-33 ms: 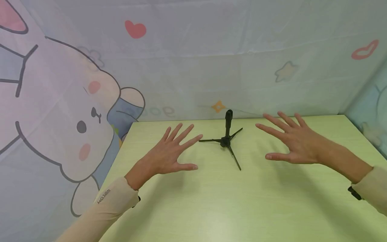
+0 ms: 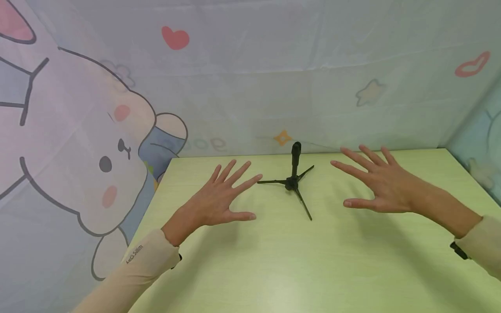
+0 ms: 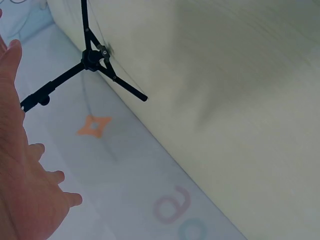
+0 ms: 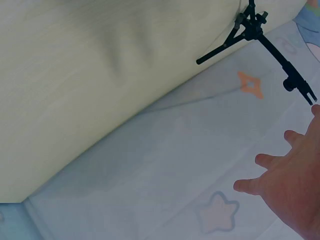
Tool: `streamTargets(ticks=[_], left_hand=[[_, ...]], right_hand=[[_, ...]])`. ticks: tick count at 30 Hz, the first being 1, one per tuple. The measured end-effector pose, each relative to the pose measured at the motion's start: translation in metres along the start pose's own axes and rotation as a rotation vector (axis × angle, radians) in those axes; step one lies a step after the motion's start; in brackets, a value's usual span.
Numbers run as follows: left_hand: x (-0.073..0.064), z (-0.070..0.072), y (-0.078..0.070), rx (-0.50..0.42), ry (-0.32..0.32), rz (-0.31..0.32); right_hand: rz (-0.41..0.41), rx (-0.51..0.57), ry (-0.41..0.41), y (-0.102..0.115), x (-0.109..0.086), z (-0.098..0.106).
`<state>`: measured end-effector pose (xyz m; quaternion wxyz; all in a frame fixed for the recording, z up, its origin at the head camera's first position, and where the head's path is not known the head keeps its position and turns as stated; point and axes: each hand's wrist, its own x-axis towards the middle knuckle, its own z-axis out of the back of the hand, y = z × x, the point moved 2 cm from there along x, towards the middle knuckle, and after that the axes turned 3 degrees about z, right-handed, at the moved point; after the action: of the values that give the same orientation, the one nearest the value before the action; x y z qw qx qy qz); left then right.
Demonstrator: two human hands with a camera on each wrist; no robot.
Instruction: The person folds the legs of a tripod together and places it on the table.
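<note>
A small black tripod stand (image 2: pixel 292 183) stands upright on the pale green table, its three legs spread and its post pointing up. To its left is my left hand (image 2: pixel 217 200), palm down over the table with the fingers spread; the index fingertip overlaps the end of one leg in the head view. My right hand (image 2: pixel 391 186) hovers to the right of the stand, fingers also spread and holding nothing. The left wrist view shows the post's forked end beside my left hand (image 3: pixel 25 175). In the right wrist view that fork (image 4: pixel 307 92) appears just above my right hand (image 4: pixel 295 185).
A printed cloth (image 2: pixel 250 95) with hearts, stars and a large cartoon animal hangs along the table's back edge and left side. More cloth (image 2: pixel 479 143) hangs at the right. The light green table top (image 2: pixel 289 261) extends toward me, with shadows of both arms on it.
</note>
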<state>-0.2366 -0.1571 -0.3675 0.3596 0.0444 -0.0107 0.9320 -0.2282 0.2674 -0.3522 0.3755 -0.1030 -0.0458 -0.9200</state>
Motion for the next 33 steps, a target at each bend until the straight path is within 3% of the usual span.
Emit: streamTargets(ticks=[10, 16, 23, 28, 33], left_hand=[[-0.002, 0.000, 0.003, -0.010, 0.002, 0.009], [0.002, 0.007, 0.006, -0.027, -0.040, 0.020], [0.012, 0.017, 0.008, -0.050, -0.121, 0.015], [0.024, 0.023, 0.006, -0.119, -0.184, 0.023], [0.046, 0.024, 0.001, -0.279, -0.271, 0.010]], right_hand=[[-0.013, -0.005, 0.001, -0.002, 0.003, 0.000], [-0.027, 0.010, 0.007, -0.003, 0.009, 0.006], [-0.022, 0.048, -0.053, -0.004, 0.016, 0.008], [-0.015, 0.102, -0.116, -0.006, 0.024, 0.004], [-0.069, 0.223, -0.152, -0.007, 0.030, -0.006]])
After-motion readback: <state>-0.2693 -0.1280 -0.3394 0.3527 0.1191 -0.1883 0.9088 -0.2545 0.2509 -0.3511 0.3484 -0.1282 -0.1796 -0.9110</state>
